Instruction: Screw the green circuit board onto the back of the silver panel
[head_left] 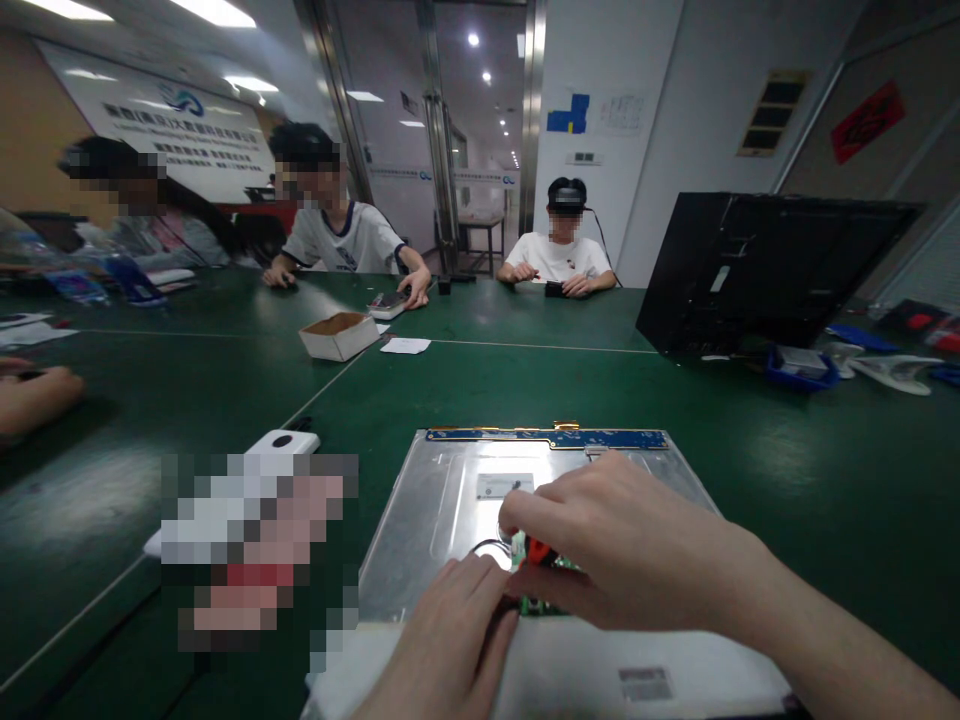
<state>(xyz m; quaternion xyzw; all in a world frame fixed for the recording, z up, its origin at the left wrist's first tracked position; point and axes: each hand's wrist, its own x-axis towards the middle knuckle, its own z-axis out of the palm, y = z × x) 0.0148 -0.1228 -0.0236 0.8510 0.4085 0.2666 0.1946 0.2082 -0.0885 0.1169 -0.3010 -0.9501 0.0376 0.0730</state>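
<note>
A display panel with a silver metal back (405, 530) lies on the table in front of me, a blue circuit strip (495, 436) along its far edge. My right hand (600, 540) reaches over the panel, its fingers closed around a small red-and-black tool (538, 551) whose tip is hidden. Below it, a green circuit board (536, 606) shows partly between my hands. My left hand (461, 625) rests at the board's left side, fingers together and bent onto its edge; the fingertips are partly covered. Dark wires (489, 547) curve out beside them.
A white phone-like device (281, 441) and a pinkish blurred item (289, 530) lie to the left. Farther off are an open box (339, 337), a black monitor (765, 275) and a blue tray (801, 370). Several people sit around the green table (810, 560).
</note>
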